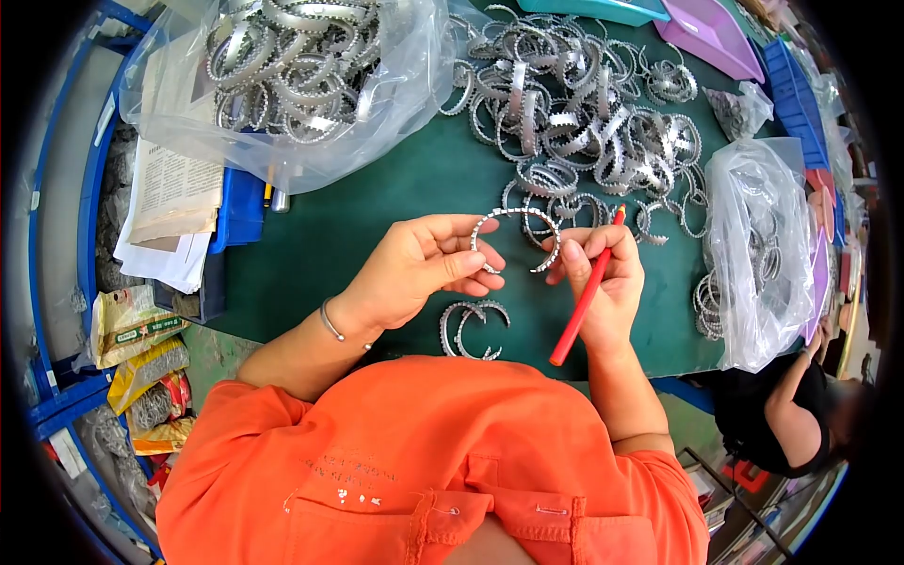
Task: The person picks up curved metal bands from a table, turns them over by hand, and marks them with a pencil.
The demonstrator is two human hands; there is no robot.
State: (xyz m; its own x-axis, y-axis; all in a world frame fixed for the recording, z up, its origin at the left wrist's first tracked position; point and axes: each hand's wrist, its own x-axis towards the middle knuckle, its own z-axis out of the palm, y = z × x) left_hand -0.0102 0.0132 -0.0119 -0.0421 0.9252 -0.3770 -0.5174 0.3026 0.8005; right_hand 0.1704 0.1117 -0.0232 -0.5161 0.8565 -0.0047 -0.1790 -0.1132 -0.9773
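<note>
An open, C-shaped toothed metal ring [516, 211] is held up between both hands, its gap facing my body. My left hand [428, 259] pinches the ring's left side between thumb and fingers. In my right hand [607, 282], thumb and fingertips touch the ring's right end while a red pencil [586, 299] lies slanted across the fingers. Two similar open metal rings [471, 330] lie on the green tabletop [325, 273] just below my hands. Beyond the right hand spreads a large heap of metal rings [584, 104].
A clear plastic bag [395, 122] full of rings stands at the upper left, beside papers [174, 198] and a blue bin [243, 207]. Another bag [763, 245] lies on the right. Purple [711, 38] and teal [603, 8] trays sit at the back. Another person [782, 405] is at the right.
</note>
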